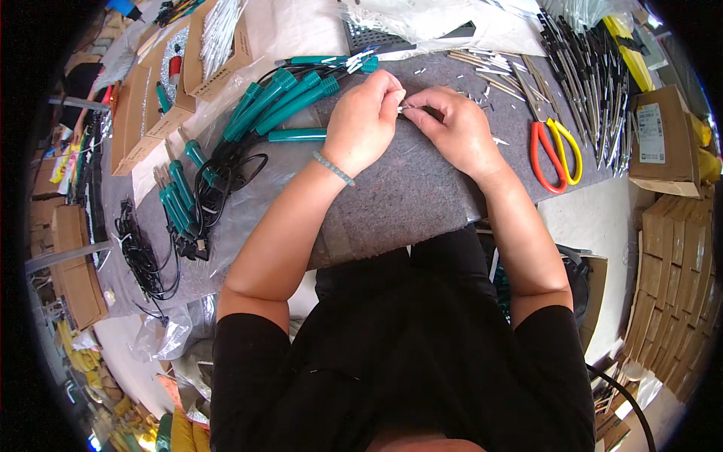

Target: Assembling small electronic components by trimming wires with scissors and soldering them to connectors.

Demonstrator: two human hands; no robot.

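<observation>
Near twelve o'clock, a small white piece (401, 109) is pinched where the left hand (364, 120) and right hand (456, 129) meet, thumbs and fingers closed, forearms (282, 220) angled inward; green handles (300, 105) lie at eleven o'clock, scissors (535, 145) at two.

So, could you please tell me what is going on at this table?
A person works bare-handed over a grey-covered table: left grip and right grip meet at a small whitish piece, too small to make out fully. Green handles lie to the left, and scissors with red and yellow grips lie to the right, near thin dark rods.
</observation>
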